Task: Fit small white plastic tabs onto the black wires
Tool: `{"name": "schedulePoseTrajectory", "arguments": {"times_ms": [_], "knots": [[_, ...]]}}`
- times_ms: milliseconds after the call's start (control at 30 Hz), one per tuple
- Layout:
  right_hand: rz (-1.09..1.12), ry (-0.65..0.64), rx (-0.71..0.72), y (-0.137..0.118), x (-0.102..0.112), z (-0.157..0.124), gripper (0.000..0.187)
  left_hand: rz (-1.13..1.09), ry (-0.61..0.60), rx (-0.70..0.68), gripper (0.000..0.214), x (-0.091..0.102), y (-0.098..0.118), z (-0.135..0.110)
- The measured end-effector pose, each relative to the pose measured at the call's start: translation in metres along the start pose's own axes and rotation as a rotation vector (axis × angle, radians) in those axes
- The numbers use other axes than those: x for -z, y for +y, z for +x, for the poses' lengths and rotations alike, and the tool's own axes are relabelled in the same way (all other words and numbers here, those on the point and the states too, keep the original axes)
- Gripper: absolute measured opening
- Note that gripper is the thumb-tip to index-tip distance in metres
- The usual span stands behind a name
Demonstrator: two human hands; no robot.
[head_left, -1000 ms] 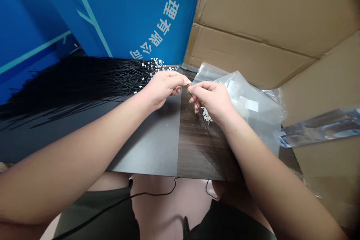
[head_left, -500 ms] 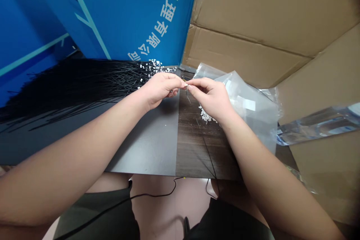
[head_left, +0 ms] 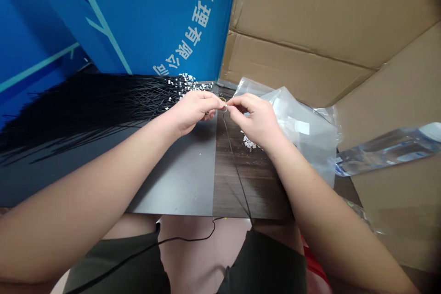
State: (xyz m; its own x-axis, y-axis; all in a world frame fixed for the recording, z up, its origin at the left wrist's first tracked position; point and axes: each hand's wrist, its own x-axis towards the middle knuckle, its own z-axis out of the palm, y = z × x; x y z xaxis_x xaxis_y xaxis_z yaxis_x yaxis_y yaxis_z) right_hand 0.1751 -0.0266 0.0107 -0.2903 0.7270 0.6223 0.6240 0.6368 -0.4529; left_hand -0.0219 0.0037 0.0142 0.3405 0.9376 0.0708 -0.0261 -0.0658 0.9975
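My left hand is closed in a pinch above the table, thumb and forefinger on a small white plastic connector. My right hand meets it from the other side, its thumb and fingertip pinched at the same connector. A thin yellow loop shows just behind the fingertips. Below them a thin black wire runs down over the table's front edge; its upper end is too fine to follow into the fingers. Partly behind my right hand lies a pile of small white connectors.
A large bundle of black wires with white connector ends covers the back left of the table. Clear plastic bags lie right of my right hand. A water bottle, a cardboard box and a blue panel surround the table.
The fingertips have shifted slightly against each other, and more of the yellow loop shows. The black wire's lower part has swung left. The whole view has moved a little.
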Motion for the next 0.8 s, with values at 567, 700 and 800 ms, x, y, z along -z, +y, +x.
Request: {"name": "schedulePoseTrajectory", "arguments": {"times_ms": [567, 700, 800], "knots": [[-0.098, -0.021, 0.091, 0.0014, 0.0006, 0.0002, 0.013, -0.016, 0.03, -0.013, 0.012, -0.0032, -0.0048, 0.0012], [-0.098, -0.03, 0.095, 0.0023, 0.0001, -0.0001, 0.015, -0.019, 0.026, -0.01, 0.012, -0.003, -0.0037, 0.0005], [-0.108, -0.022, 0.081, 0.0034, 0.0004, 0.0002, 0.015, -0.044, 0.023, 0.0, 0.013, -0.0037, -0.0015, -0.0006]]}}
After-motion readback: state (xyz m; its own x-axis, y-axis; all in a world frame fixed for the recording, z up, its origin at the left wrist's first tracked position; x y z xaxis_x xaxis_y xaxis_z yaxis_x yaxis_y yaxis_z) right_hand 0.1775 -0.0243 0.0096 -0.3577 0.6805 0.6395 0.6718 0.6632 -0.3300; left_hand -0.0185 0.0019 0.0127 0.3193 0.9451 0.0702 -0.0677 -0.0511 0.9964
